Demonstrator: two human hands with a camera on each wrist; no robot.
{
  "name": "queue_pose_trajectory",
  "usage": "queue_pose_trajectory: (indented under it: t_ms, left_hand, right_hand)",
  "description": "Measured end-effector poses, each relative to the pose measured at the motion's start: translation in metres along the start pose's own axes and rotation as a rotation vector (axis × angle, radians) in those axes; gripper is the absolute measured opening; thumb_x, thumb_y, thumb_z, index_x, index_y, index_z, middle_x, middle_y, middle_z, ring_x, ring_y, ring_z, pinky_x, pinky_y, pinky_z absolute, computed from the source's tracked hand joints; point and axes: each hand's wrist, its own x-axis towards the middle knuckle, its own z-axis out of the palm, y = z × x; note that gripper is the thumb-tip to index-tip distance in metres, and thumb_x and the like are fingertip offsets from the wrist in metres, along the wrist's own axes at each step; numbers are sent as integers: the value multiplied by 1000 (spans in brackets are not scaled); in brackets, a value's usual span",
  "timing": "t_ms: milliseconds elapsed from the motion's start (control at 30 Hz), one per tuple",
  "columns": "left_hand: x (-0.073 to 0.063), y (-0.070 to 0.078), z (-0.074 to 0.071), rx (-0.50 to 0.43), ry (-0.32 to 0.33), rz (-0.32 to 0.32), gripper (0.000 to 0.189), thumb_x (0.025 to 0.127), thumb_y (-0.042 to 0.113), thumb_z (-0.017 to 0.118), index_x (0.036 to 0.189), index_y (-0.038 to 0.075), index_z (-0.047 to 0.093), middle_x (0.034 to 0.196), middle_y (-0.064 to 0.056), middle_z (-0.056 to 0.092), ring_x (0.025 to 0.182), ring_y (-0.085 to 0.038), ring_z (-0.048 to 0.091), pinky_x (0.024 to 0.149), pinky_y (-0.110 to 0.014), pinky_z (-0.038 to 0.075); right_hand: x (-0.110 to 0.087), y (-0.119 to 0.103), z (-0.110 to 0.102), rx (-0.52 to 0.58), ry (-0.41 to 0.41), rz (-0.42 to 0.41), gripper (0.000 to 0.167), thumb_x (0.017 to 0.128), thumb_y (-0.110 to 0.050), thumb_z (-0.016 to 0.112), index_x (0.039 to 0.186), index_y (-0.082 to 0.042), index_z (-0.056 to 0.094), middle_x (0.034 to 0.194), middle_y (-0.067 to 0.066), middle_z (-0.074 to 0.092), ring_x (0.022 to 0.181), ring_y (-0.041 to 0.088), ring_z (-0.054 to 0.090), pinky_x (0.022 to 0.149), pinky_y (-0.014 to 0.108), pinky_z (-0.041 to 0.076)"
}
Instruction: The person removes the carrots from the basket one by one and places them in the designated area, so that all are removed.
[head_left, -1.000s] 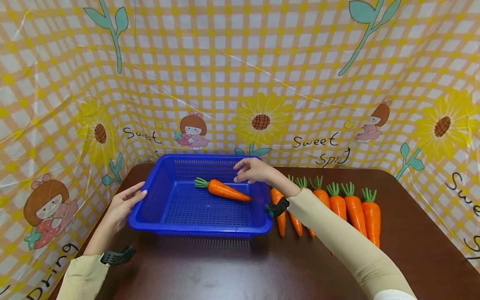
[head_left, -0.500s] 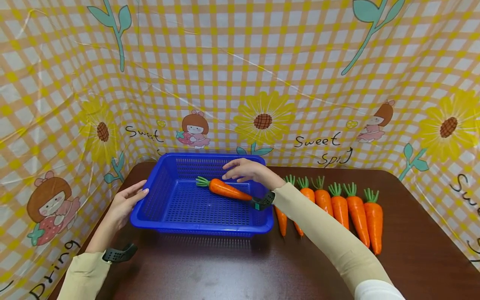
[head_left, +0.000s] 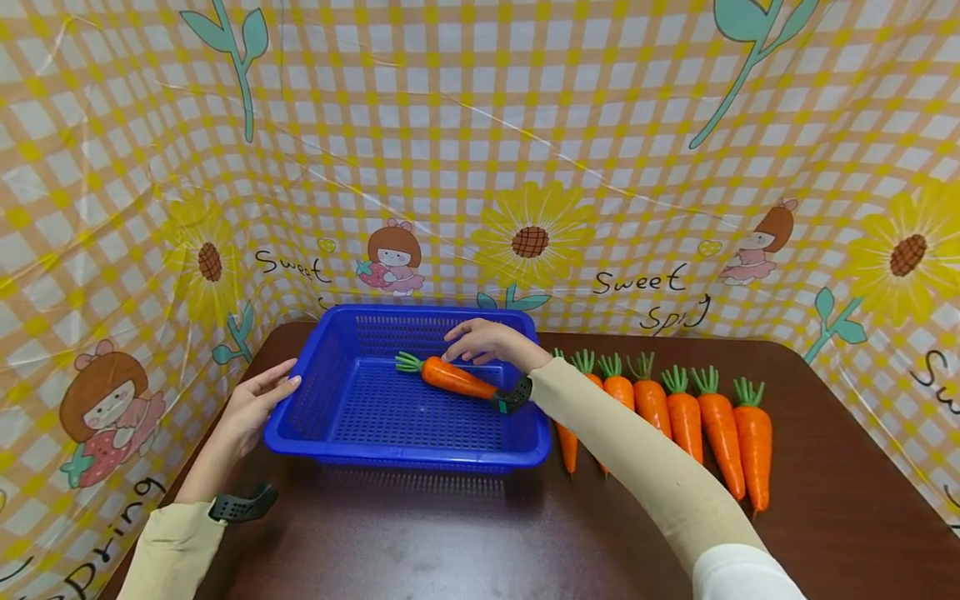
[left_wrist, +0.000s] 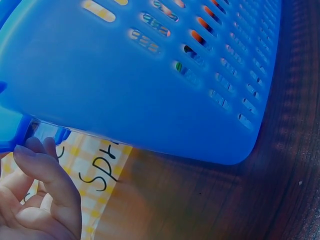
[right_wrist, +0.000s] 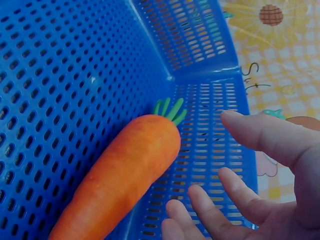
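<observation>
A blue plastic basket (head_left: 405, 456) with slotted walls stands on the table. My left hand (head_left: 251, 408) holds its left rim, thumb on the near side; in the left wrist view, that hand's fingertips (left_wrist: 30, 152) meet the rim from below. One orange carrot (head_left: 450, 377) with a green top lies on the basket floor, tip pointing right. Over the basket's right part, my right hand (head_left: 483, 340) reaches in above the carrot, fingers spread and holding nothing. In the right wrist view, a gap shows between those fingers (right_wrist: 205, 205) and the carrot (right_wrist: 125, 170). The wrist camera covers the carrot's tip.
Several more carrots (head_left: 720, 433) lie in a row right of the basket, tops toward the back, partly behind the right sleeve (head_left: 630, 450). A checked cloth (head_left: 420, 150) with sunflowers walls off the back and sides of the dark brown table (head_left: 390, 533).
My right hand has moved left, farther into the basket over the carrot. The left hand stays at the rim. Carrot and basket keep their places; the head view has shifted slightly.
</observation>
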Motion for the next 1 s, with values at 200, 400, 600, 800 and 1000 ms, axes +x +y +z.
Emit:
queue_pose_trajectory:
  t_ms: [200,400,600,800,1000]
  left_hand:
    - [1,0,0,15,1,3,70,94,28,62,150,3,29,91,18,59,81,0,62,71,-21,56]
    - [1,0,0,30,2,-6,70,94,29,62,151,3,28,92,19,58,80,0,62,70,-22,56]
    - [1,0,0,9,1,-2,67,94,27,63,150,5,32,91,19,60,80,0,62,70,-21,55]
    - [0,1,0,11,3,3,69,94,27,62,150,3,30,90,18,60,79,0,62,70,-21,55]
    - [0,0,1,-3,0,1,69,94,27,63,150,3,30,90,19,61,80,0,62,70,-21,55]
  right_hand:
    - [8,2,6,-47,13,28,56,85,-21,70,137,-11,51,143,12,47,129,31,48,107,43,41]
    - [15,7,15,-43,38,43,55,83,-19,73,133,-11,54,142,12,48,132,34,45,108,46,39]
    - [17,5,18,-66,57,35,54,82,-19,74,132,-12,54,140,11,50,132,33,46,109,47,38]
    - [19,3,21,-73,48,61,53,81,-18,74,130,-10,55,134,10,51,125,28,49,108,47,38]
    - [24,1,23,-95,22,112,52,81,-18,74,128,-9,54,139,13,50,129,30,45,110,48,36]
